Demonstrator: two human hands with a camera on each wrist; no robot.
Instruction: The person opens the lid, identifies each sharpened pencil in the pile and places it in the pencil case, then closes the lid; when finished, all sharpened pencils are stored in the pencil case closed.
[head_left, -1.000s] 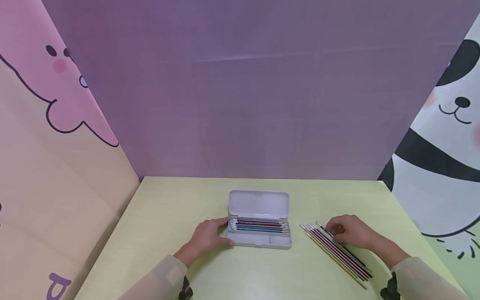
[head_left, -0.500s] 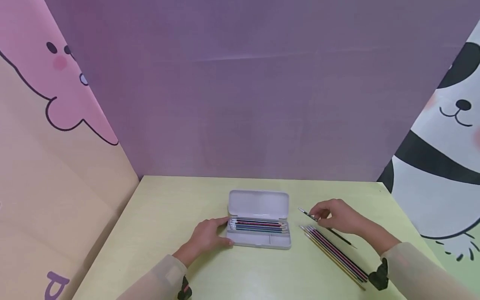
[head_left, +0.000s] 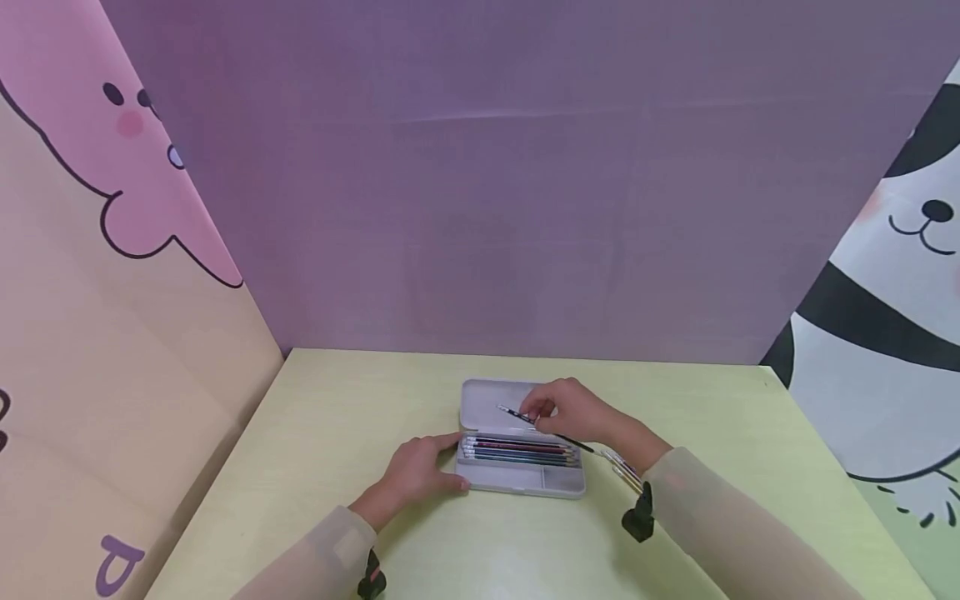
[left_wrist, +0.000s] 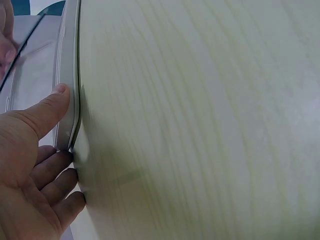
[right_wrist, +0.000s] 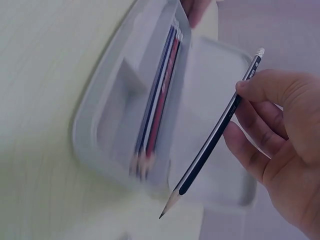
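Note:
My left hand (head_left: 412,473) holds the left end of a white pencil case (head_left: 498,478), its thumb on the front side (left_wrist: 61,112) and its index finger by the hinge. The case lies with its lid up. Several pencils (head_left: 516,452) lie side by side in the back compartment, erasers to the left. My right hand (head_left: 579,410) pinches a dark striped pencil (right_wrist: 212,137) between thumb and fingers, above the case and in front of the lid. That pencil slants, its white eraser end up and its sharpened tip down to the right.
More pencils (head_left: 621,471) lie on the pale wooden table (head_left: 360,392) right of the case, mostly hidden under my right forearm. The front of the case has a small divider (right_wrist: 129,75). A purple wall (head_left: 480,208) stands behind the table.
My right hand has picked one dark pencil out of the group on the right and carried it left to above the case. My left hand has stayed on the case.

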